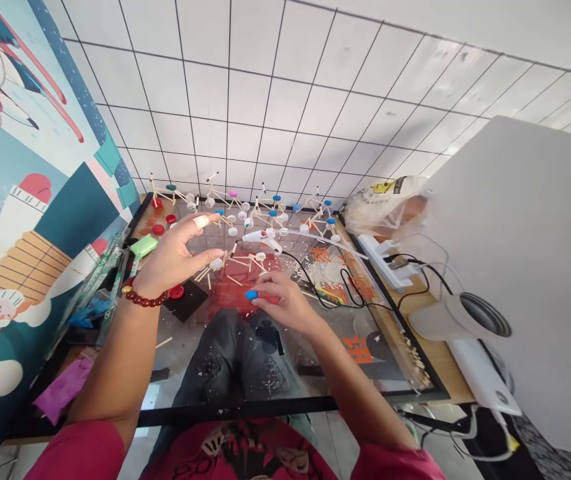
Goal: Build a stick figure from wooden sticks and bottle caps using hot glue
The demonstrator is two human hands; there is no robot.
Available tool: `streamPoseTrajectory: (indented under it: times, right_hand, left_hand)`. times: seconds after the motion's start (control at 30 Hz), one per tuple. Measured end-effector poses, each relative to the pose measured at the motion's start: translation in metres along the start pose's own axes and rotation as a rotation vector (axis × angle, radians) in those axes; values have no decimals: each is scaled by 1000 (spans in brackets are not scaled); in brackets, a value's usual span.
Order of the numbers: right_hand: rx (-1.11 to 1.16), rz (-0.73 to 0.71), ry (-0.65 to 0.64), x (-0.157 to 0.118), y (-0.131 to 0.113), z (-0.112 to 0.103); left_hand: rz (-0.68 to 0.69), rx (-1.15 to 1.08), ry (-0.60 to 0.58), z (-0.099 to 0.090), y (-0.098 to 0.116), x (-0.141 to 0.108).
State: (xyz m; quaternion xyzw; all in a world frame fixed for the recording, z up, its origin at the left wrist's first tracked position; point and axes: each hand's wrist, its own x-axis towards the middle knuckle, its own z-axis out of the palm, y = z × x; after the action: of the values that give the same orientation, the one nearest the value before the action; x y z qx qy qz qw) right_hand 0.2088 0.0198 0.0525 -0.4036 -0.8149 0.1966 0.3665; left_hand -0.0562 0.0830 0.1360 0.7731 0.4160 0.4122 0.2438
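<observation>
My left hand is raised over the left part of the glass table, thumb and fingers apart, a white wrap on one finger. Nothing shows between its fingers. My right hand pinches a small blue cap between thumb and fingers near the table's middle. Just beyond my hands stands a small stick figure with white round pieces. A white glue gun lies behind it. Several similar stick figures with blue, pink, green and white round parts stand along the back edge.
A black square with a red cap lies at left. A plastic bag, a power strip and black cables are at right. Purple cloth lies front left; a tiled wall rises behind.
</observation>
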Motion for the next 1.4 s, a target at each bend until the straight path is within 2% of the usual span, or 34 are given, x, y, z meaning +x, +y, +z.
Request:
streamPoseTrajectory:
  times: [0.17, 0.33, 0.5, 0.63, 0.77, 0.87, 1.03, 1.17, 1.3, 1.4]
  right_hand:
    - [-251, 48, -27, -16, 16, 33]
    - [-383, 91, -114, -21, 21, 45]
    - [-406, 121, -171, -30, 21, 40]
    - [-388, 118, -156, -29, 21, 18]
    - [-363, 131, -17, -6, 31, -11]
    - [-255, 118, 93, 18, 42, -19]
    - [-208, 156, 174, 41, 61, -2]
    - [-231, 175, 155, 43, 74, 13]
    - [-214, 110, 138, 44, 82, 20]
    - [-145, 81, 134, 45, 82, 25]
  left_hand:
    - [-43, 36, -40, 5, -12, 4]
    - [-62, 42, -126, 9, -34, 8]
    - [-169, 43, -244, 9, -47, 10]
    - [-243, 29, -280, 12, -56, 11]
    - [-243, -32, -270, 22, -73, 12]
    - [-197, -12, -264, 34, -83, 12]
    - [-120, 46, -227, 57, -87, 11]
    - [-63, 30, -156, 79, -92, 8]
    - [-64, -25, -99, 96, -96, 4]
    - [-115, -78, -65, 103, -97, 1]
